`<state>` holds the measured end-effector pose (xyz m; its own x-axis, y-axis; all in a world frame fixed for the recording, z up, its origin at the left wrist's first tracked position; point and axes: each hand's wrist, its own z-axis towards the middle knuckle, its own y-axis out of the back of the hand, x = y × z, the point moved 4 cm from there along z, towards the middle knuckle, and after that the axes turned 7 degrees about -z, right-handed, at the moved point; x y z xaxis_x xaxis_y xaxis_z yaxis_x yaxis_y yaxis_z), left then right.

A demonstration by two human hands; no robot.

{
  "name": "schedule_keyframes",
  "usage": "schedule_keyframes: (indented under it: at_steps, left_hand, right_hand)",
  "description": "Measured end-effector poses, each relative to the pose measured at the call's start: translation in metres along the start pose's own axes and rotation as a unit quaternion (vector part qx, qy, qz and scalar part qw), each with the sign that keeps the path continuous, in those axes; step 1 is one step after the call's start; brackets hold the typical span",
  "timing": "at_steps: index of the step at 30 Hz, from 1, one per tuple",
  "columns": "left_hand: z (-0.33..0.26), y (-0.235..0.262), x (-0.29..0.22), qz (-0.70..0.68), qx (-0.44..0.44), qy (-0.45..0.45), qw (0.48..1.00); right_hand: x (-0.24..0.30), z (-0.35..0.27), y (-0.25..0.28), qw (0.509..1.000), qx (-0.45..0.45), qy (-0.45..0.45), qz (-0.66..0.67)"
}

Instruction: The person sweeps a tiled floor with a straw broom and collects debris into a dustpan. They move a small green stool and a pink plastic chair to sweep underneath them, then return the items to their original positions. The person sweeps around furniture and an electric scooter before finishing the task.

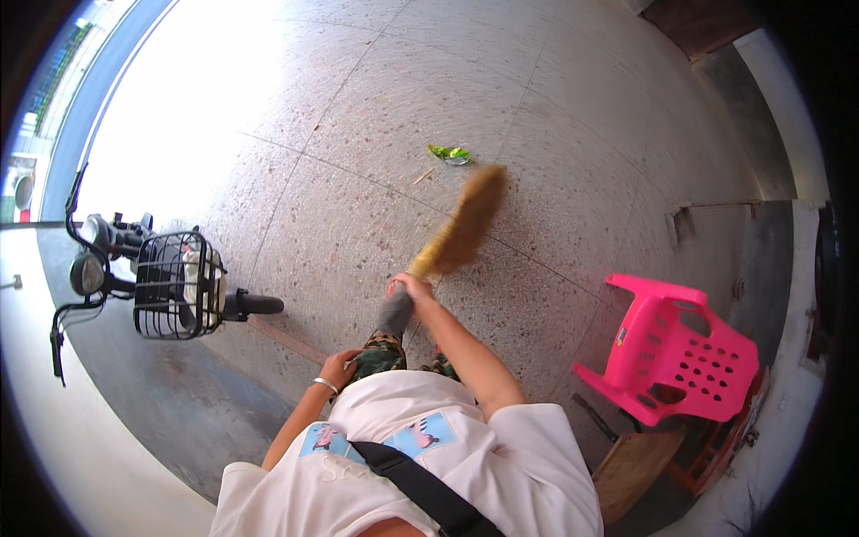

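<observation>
Seen from the head camera, the right hand [410,288] is gripping one broom [452,240] at frame centre, its bristles angling low over the floor [573,134] toward one green wrapper [449,154] and a nearby stick [423,176] just above. The left hand [339,368] is resting on the thigh, holding nothing. One pink chair [677,355] is standing at right; one scooter [134,277] with a wire basket [175,285] is parked at left.
</observation>
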<state>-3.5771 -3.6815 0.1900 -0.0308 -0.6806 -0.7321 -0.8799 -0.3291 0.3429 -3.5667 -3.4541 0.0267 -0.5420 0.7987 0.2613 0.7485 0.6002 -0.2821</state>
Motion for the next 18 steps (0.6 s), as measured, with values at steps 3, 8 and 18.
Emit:
schedule_keyframes:
  at_steps: [3, 8, 18]
  left_hand:
    - [0.015, 0.02, 0.008, -0.017, -0.005, 0.036, 0.999]
    - [0.045, 0.039, 0.0, -0.005, 0.015, 0.046, 0.999]
    - [0.086, 0.026, -0.027, 0.031, 0.074, 0.01, 0.997]
  right_hand:
    - [0.08, -0.072, -0.093, 0.999, 0.001, 0.049, 0.002]
    - [0.146, -0.047, -0.109, 0.976, 0.183, 0.078, 0.094]
    - [0.116, -0.177, 0.015, 0.994, 0.096, 0.054, -0.021]
